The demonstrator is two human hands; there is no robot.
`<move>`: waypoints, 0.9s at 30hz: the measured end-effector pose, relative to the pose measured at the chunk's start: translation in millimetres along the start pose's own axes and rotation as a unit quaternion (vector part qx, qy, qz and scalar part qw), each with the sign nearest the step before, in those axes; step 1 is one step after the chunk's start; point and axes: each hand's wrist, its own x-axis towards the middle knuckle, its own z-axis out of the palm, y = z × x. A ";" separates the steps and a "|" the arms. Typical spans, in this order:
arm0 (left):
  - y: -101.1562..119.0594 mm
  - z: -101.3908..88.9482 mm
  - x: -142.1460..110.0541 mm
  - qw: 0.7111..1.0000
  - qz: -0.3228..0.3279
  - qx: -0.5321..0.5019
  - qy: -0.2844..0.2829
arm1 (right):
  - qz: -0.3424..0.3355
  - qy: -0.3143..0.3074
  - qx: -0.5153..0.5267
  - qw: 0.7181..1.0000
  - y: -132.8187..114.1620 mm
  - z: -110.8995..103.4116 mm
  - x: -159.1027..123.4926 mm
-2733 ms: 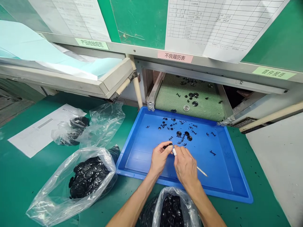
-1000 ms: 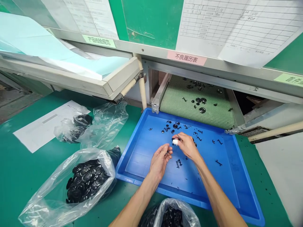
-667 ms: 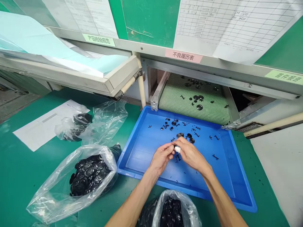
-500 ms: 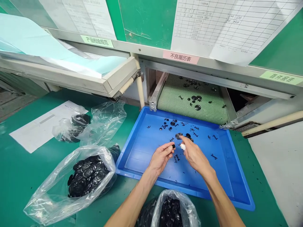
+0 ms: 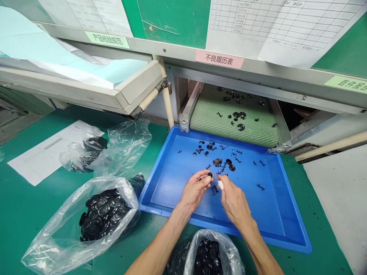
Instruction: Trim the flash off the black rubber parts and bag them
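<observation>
My left hand point(image 5: 196, 190) pinches a small round black part point(image 5: 210, 174) between thumb and fingertips, above the blue tray point(image 5: 160, 168). Close to its right, my right hand point(image 5: 233, 198) has thumb and forefinger drawn together. Something white point(image 5: 220, 185), perhaps a thumb covering, shows at that thumb; whether the fingers grip anything is unclear. Beyond the hands lie black discs point(image 5: 232, 167), small round pieces and thin black scraps point(image 5: 260, 187) on the tray floor.
A green conveyor belt point(image 5: 206, 114) carrying black parts ends at the tray's far edge. Left stands an open plastic bag point(image 5: 51, 240) of black discs, with another filled bag point(image 5: 197, 244) at the front. A paper sheet point(image 5: 28, 164) lies under bagged discs; a shelf point(image 5: 123, 99) overhangs the table.
My right forefinger has come down from its stretched-out pose toward the thumb. The left hand still holds the small black part. The camera view has shifted slightly.
</observation>
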 end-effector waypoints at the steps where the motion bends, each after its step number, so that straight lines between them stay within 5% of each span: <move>1: 0.3 0.5 -0.2 1.000 -0.001 0.002 -0.003 | -0.006 0.009 -0.009 1.000 -1.0 0.3 0.0; 16: -0.9 0.6 -1.0 0.999 0.039 0.007 -0.011 | -0.045 0.064 -0.144 0.986 -9.3 6.4 2.9; 27: 0.6 6.9 -5.6 0.988 0.116 0.102 0.026 | 0.020 0.037 -0.117 0.992 -25.4 10.0 4.6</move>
